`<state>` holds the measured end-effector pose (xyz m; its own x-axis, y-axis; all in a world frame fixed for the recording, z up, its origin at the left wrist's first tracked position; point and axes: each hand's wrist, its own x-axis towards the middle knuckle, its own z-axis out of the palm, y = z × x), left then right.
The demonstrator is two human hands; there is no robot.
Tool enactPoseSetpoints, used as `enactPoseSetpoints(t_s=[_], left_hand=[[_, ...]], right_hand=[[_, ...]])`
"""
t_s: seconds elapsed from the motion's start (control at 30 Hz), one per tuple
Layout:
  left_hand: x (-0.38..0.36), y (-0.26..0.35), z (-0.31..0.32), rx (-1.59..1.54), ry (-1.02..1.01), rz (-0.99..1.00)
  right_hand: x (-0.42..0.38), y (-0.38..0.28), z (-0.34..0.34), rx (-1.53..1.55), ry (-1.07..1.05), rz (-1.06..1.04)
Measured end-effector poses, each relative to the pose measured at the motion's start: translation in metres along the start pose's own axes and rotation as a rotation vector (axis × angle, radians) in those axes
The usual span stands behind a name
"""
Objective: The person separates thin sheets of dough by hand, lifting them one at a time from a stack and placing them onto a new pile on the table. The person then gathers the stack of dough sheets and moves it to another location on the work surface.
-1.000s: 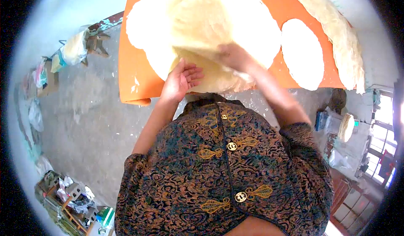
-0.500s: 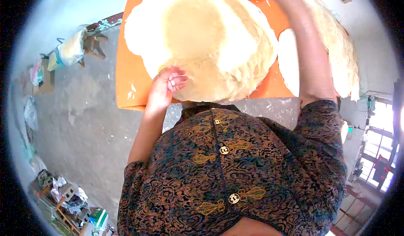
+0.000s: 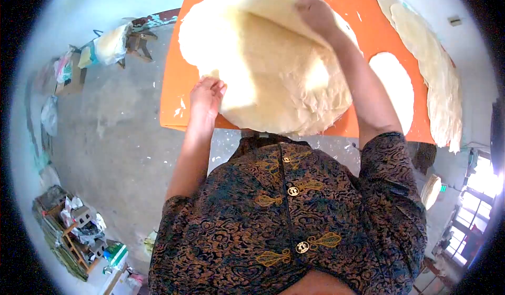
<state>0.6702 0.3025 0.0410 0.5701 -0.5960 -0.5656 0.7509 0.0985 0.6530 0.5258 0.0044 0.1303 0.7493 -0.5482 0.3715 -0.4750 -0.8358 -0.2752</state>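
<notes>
A stack of large, round, pale sheets like thin flatbread [image 3: 263, 84] lies on an orange tabletop [image 3: 173, 95], its lower right edge wrinkled and layered. At its left edge my left hand [image 3: 208, 94] has its fingers pinched together on the rim of the flatbread. My right hand [image 3: 315, 17] is over the far right part of the stack, its fingers curled; whether they grip the top sheet is hidden. A long shadow or fold runs across the sheet near that hand.
A smaller pale round [image 3: 393, 90] lies right of the stack. Long layered sheets [image 3: 426, 58] hang over the table's right edge. A wooden stool [image 3: 139, 45] and bags stand along the left wall, with clutter [image 3: 79, 226] at lower left.
My right hand has swung left from beyond the table's far right onto the stack. My left fingers have closed at the stack's left edge. The view has shifted slightly.
</notes>
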Motion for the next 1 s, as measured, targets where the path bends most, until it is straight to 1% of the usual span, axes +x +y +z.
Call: enactPoseSetpoints(t_s=[0.03, 0.1, 0.13, 0.23, 0.3, 0.37, 0.4, 0.43, 0.53, 0.63, 0.73, 0.8, 0.9, 0.97, 1.0], left_hand=[[0.004, 0.003, 0.003, -0.028, 0.044, -0.031], [0.010, 0.006, 0.010, -0.087, 0.131, -0.097], [0.013, 0.006, 0.008, -0.084, 0.122, -0.094], [0.021, 0.005, 0.004, -0.045, 0.120, -0.101], [0.016, 0.010, 0.010, 0.024, 0.154, -0.134], [0.019, 0.010, 0.009, 0.062, 0.098, -0.116], [0.020, 0.011, 0.008, 0.081, 0.068, -0.104], [0.019, 0.012, 0.010, 0.092, 0.081, -0.087], [0.015, 0.013, 0.012, 0.103, 0.103, -0.053], [0.015, 0.012, 0.013, 0.072, 0.071, -0.036], [0.014, 0.013, 0.014, 0.061, 0.044, -0.012], [0.019, 0.013, 0.012, 0.086, 0.024, -0.002], [0.020, 0.010, 0.017, -0.035, 0.061, 0.022], [0.014, 0.015, 0.021, -0.053, 0.028, -0.014], [0.012, 0.018, 0.023, -0.064, 0.011, -0.029]], right_hand=[[0.026, 0.001, -0.023, 0.069, -0.063, 0.080], [0.058, -0.038, -0.076, -0.130, 0.148, -0.023], [0.062, -0.056, -0.088, -0.229, 0.253, -0.073], [0.049, -0.099, -0.069, -0.390, -0.040, 0.041], [0.021, -0.123, -0.028, -0.405, 0.010, -0.175], [-0.010, -0.138, 0.020, -0.358, -0.312, -0.218], [-0.029, -0.136, 0.045, -0.294, -0.348, -0.239], [-0.045, -0.134, 0.063, -0.230, -0.384, -0.261], [-0.073, -0.133, 0.071, -0.156, -0.367, -0.274], [-0.072, -0.138, 0.062, -0.100, -0.285, -0.213], [-0.068, -0.145, 0.064, -0.150, -0.357, -0.230], [-0.068, -0.154, 0.068, -0.159, -0.360, -0.215], [-0.071, -0.162, 0.068, -0.163, -0.383, -0.206], [-0.073, -0.161, 0.071, -0.156, -0.392, -0.200], [-0.073, -0.160, 0.071, -0.115, -0.361, -0.200]])
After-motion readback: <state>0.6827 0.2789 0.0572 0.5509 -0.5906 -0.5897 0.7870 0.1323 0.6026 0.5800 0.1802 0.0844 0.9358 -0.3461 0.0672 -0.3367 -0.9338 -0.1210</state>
